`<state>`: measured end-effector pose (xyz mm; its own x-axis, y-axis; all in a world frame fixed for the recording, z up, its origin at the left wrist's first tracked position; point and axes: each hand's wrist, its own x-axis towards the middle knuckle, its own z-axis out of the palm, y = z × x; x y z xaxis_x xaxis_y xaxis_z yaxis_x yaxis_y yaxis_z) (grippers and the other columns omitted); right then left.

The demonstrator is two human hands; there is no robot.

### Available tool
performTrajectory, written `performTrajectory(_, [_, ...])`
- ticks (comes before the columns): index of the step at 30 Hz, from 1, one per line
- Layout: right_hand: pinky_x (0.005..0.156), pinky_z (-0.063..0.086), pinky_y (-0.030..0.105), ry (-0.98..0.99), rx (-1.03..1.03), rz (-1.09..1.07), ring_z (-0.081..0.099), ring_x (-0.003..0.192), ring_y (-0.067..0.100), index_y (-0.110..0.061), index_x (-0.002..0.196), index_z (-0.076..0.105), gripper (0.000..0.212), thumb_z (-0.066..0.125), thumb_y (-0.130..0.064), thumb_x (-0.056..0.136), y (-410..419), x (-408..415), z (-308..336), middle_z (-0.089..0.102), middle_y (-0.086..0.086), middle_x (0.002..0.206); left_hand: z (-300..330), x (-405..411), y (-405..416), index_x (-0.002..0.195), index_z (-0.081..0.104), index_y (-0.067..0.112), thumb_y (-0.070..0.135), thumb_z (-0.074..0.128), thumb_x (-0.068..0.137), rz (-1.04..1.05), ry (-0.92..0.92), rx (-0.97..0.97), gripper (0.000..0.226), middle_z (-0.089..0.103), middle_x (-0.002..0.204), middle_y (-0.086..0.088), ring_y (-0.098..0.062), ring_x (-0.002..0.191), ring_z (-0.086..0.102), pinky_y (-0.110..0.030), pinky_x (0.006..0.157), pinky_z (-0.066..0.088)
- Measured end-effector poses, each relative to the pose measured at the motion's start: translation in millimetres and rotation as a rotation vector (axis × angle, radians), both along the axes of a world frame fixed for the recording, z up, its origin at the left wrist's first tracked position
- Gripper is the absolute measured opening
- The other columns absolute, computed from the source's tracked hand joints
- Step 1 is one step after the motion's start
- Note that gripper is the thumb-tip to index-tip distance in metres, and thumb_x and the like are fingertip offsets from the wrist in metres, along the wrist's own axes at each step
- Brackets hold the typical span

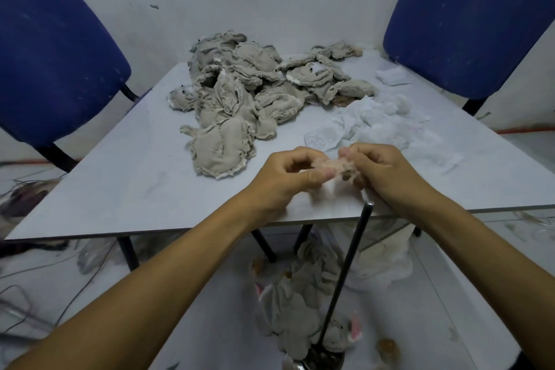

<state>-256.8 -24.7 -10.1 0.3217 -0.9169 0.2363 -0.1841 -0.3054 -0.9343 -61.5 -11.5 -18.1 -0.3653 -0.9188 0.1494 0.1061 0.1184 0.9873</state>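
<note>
Pale walls and two blue chairs backed the grey desk, where a heap of limp grey toy skins lay at upper centre. Just right of the frame's centre, above the desk's near edge, you held a small pinkish fuzzy scrap. Your left hand pinched its left end and your right hand curled round its right end. It looked almost weightless, soft and floppy, and its frayed edges might tear under a hard pull. Pinching its thicker middle rather than the loose fluff seemed safest.
</note>
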Motion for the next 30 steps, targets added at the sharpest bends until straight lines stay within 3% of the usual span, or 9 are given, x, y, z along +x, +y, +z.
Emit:
performTrajectory(4, [0.048, 0.027, 0.018, 0.239, -0.077, -0.119, 0.037, 0.042, 0.002, -0.028, 0.044, 0.05, 0.059, 0.046, -0.039, 0.102, -5, 16, -7, 0.042, -0.013, 0.042, 1, 1, -2, 0.075, 0.068, 0.017, 0.022, 0.077, 0.075, 0.03, -0.004, 0.068, 0.01, 0.058, 0.08, -0.006, -0.025, 0.08, 0.049, -0.036, 0.077, 0.041])
performTrajectory(8, [0.046, 0.031, 0.016, 0.211, 0.064, -0.001, 0.042, 0.043, 0.002, -0.007, 0.06, 0.052, 0.068, 0.037, -0.066, 0.091, -2, 12, -3, 0.048, -0.006, 0.048, 2, -2, 4, 0.077, 0.059, 0.016, 0.012, 0.066, 0.078, 0.165, -0.16, -0.004, 0.008, 0.054, 0.068, -0.006, -0.017, 0.065, 0.048, -0.028, 0.062, 0.041])
performTrajectory(9, [0.05, 0.037, 0.017, 0.177, 0.092, 0.091, 0.05, 0.049, 0.004, -0.005, 0.065, 0.056, 0.066, 0.047, -0.063, 0.093, -1, 8, 1, 0.055, -0.001, 0.055, 2, -2, 6, 0.076, 0.057, 0.016, 0.012, 0.064, 0.076, 0.193, -0.176, -0.017, 0.008, 0.052, 0.068, -0.01, -0.018, 0.062, 0.046, -0.029, 0.059, 0.038])
performTrajectory(12, [0.063, 0.043, 0.021, 0.172, 0.071, 0.212, 0.058, 0.07, 0.01, -0.006, 0.079, 0.07, 0.026, 0.067, -0.03, 0.088, 2, 0, 5, 0.068, 0.013, 0.077, 2, -4, 9, 0.074, 0.055, 0.012, 0.009, 0.063, 0.072, 0.232, -0.18, -0.041, 0.009, 0.048, 0.065, -0.012, -0.019, 0.061, 0.04, -0.031, 0.058, 0.031])
performTrajectory(16, [0.062, 0.043, 0.02, 0.088, -0.008, 0.032, 0.057, 0.064, 0.012, 0.003, 0.075, 0.062, 0.011, 0.066, 0.003, 0.085, 4, 7, 0, 0.061, 0.008, 0.067, 1, -8, 10, 0.073, 0.053, 0.015, 0.001, 0.063, 0.071, 0.218, -0.303, -0.143, 0.017, 0.048, 0.065, -0.001, -0.014, 0.062, 0.041, -0.028, 0.057, 0.032])
performTrajectory(21, [0.057, 0.039, 0.025, 0.075, -0.047, -0.1, 0.051, 0.06, 0.014, -0.007, 0.066, 0.057, 0.021, 0.074, 0.001, 0.077, 9, 7, -4, 0.054, 0.0, 0.059, 6, -9, 13, 0.076, 0.056, 0.01, 0.01, 0.067, 0.074, 0.105, -0.175, -0.069, 0.011, 0.056, 0.074, -0.004, -0.018, 0.068, 0.053, -0.028, 0.063, 0.045])
performTrajectory(24, [0.058, 0.032, 0.029, 0.137, -0.122, -0.203, 0.041, 0.06, 0.013, -0.006, 0.066, 0.052, 0.028, 0.076, -0.014, 0.079, 13, 12, -9, 0.045, -0.004, 0.058, 0, -12, 12, 0.079, 0.06, 0.01, 0.009, 0.069, 0.088, 0.175, -0.276, -0.139, 0.013, 0.061, 0.081, -0.006, -0.019, 0.067, 0.059, -0.029, 0.063, 0.05])
performTrajectory(28, [0.058, 0.039, 0.041, 0.104, -0.098, -0.131, 0.048, 0.061, 0.017, -0.005, 0.076, 0.054, 0.025, 0.077, -0.012, 0.083, 15, 10, -3, 0.05, 0.0, 0.065, -3, -10, 8, 0.095, 0.058, 0.031, 0.03, 0.072, 0.079, 0.316, -0.291, -0.19, 0.021, 0.056, 0.109, -0.003, -0.013, 0.099, 0.058, -0.024, 0.085, 0.05])
performTrajectory(30, [0.056, 0.046, 0.045, 0.07, -0.091, -0.116, 0.056, 0.06, 0.02, -0.007, 0.082, 0.055, 0.022, 0.076, -0.011, 0.085, 18, 9, -3, 0.055, 0.0, 0.073, 2, -12, 6, 0.097, 0.062, 0.033, 0.036, 0.067, 0.079, 0.241, -0.217, -0.065, 0.019, 0.06, 0.108, -0.006, -0.017, 0.097, 0.06, -0.032, 0.088, 0.05])
